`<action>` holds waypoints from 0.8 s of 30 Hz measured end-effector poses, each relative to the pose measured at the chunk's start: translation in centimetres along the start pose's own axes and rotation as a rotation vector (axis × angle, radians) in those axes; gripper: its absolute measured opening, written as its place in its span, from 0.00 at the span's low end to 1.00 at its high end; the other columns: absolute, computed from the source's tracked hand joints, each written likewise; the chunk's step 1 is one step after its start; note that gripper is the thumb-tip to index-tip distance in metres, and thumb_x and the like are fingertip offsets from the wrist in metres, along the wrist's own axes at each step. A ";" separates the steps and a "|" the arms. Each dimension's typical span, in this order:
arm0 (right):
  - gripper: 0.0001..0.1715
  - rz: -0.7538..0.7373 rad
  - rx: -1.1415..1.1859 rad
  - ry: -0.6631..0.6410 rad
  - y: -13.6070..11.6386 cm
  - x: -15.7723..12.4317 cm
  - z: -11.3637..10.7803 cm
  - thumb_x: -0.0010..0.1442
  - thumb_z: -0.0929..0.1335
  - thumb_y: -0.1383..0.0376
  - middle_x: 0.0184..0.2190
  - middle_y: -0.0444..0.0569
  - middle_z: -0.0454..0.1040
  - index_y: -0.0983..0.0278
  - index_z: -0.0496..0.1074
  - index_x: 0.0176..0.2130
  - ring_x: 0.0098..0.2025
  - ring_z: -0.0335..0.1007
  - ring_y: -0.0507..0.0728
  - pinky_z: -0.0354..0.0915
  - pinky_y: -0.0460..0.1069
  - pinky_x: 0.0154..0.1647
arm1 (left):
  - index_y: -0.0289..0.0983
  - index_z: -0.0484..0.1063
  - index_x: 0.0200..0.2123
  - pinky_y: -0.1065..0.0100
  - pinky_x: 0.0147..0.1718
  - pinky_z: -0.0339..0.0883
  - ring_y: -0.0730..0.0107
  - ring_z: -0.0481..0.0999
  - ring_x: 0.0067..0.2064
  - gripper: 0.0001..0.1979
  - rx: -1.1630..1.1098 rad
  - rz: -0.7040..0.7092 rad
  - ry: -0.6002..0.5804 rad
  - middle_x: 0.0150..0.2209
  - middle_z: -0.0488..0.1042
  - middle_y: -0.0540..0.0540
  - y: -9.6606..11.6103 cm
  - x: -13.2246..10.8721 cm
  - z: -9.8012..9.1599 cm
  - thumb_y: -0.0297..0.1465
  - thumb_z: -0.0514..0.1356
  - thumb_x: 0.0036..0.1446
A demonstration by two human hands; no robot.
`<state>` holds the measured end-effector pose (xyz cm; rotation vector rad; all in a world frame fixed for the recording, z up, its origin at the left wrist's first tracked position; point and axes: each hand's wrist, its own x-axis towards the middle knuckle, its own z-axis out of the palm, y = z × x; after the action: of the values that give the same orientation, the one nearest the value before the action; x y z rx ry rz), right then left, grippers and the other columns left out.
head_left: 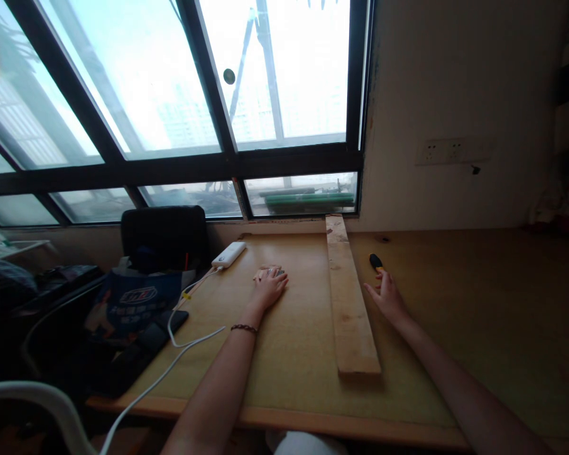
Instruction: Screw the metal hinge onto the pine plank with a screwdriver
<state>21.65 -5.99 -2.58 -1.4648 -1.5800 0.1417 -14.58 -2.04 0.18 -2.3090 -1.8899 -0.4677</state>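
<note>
My left hand [271, 287] lies palm down on the table, its fingers stretched over a small light-brown bundle [264, 272] with thin dark and silvery strips showing; I cannot make out what these are. My right hand [389, 297] is just right of a long wooden board [351, 297], with the thumb spread away from the fingers. Its fingertips touch the near end of a tool with a black and yellow handle [375, 261], possibly a screwdriver; its other end is hidden or not visible. The board lies lengthwise between my hands, its far end at the window sill.
The wooden table [294, 354] stands below a dark-framed window [284, 161]. A white power bank [229, 254] with a white cable [171, 322] lies at its left edge. Left of it are a black chair [164, 234] and a blue bag [135, 300]. Wall sockets [448, 151] are at right.
</note>
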 end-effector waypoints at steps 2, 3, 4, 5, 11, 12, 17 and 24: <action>0.30 0.003 -0.002 0.000 0.0 0.0 0.0 0.53 0.62 0.51 0.42 0.59 0.63 0.68 0.57 0.47 0.36 0.65 0.59 0.65 0.55 0.39 | 0.48 0.69 0.47 0.52 0.51 0.49 0.55 0.56 0.55 0.19 0.005 -0.001 0.005 0.55 0.61 0.45 0.1 -0.1 0.0 0.43 0.45 0.58; 0.29 0.004 -0.002 -0.001 -0.1 0.0 0.0 0.53 0.63 0.51 0.42 0.59 0.63 0.68 0.57 0.47 0.37 0.65 0.59 0.65 0.55 0.39 | 0.49 0.69 0.47 0.51 0.50 0.49 0.55 0.56 0.55 0.19 0.007 0.001 0.008 0.55 0.61 0.45 0.1 -0.1 0.0 0.43 0.45 0.58; 0.29 0.005 -0.001 -0.003 -0.1 0.0 0.0 0.53 0.63 0.51 0.42 0.59 0.63 0.68 0.57 0.47 0.37 0.65 0.59 0.65 0.55 0.39 | 0.49 0.69 0.47 0.51 0.50 0.49 0.55 0.56 0.55 0.19 0.008 0.002 0.011 0.55 0.61 0.45 0.2 -0.1 0.0 0.42 0.45 0.58; 0.30 0.006 0.000 -0.006 -0.1 0.0 0.0 0.53 0.63 0.51 0.42 0.59 0.63 0.68 0.57 0.47 0.37 0.65 0.59 0.65 0.55 0.39 | 0.49 0.69 0.47 0.50 0.50 0.49 0.55 0.56 0.55 0.19 0.008 0.003 0.012 0.55 0.60 0.45 0.2 -0.1 0.0 0.42 0.45 0.58; 0.31 0.004 0.002 -0.005 -0.3 -0.1 -0.1 0.53 0.63 0.51 0.43 0.60 0.63 0.69 0.56 0.49 0.38 0.65 0.60 0.65 0.55 0.40 | 0.48 0.70 0.46 0.48 0.51 0.48 0.53 0.54 0.57 0.18 -0.019 0.001 0.007 0.56 0.61 0.45 0.2 -0.2 0.1 0.42 0.45 0.58; 0.31 0.004 0.006 -0.003 -0.4 -0.1 -0.1 0.53 0.63 0.52 0.43 0.60 0.63 0.69 0.56 0.49 0.38 0.65 0.59 0.65 0.55 0.40 | 0.48 0.70 0.45 0.48 0.51 0.48 0.52 0.54 0.57 0.18 -0.023 0.002 0.016 0.55 0.61 0.45 0.2 -0.2 0.1 0.41 0.46 0.58; 0.31 0.089 0.126 -0.030 -2.1 -0.3 -0.4 0.52 0.63 0.52 0.41 0.57 0.65 0.68 0.56 0.49 0.32 0.67 0.57 0.66 0.54 0.37 | 0.44 0.70 0.47 0.45 0.54 0.43 0.50 0.49 0.60 0.17 -0.106 0.044 0.150 0.57 0.60 0.43 1.3 -0.1 -0.6 0.40 0.52 0.55; 0.28 0.267 0.442 -0.080 -4.5 -1.1 -0.1 0.49 0.65 0.52 0.32 0.52 0.71 0.65 0.58 0.45 0.34 0.71 0.59 0.67 0.53 0.36 | 0.35 0.67 0.45 0.62 0.48 0.61 0.61 0.68 0.50 0.19 -0.880 -0.168 0.111 0.48 0.68 0.37 10.6 -0.7 -1.0 0.40 0.54 0.53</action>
<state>18.29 -8.22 -0.21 -1.3183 -1.3014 0.6686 -4.54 -5.22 2.00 -2.4591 -2.0897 -1.6948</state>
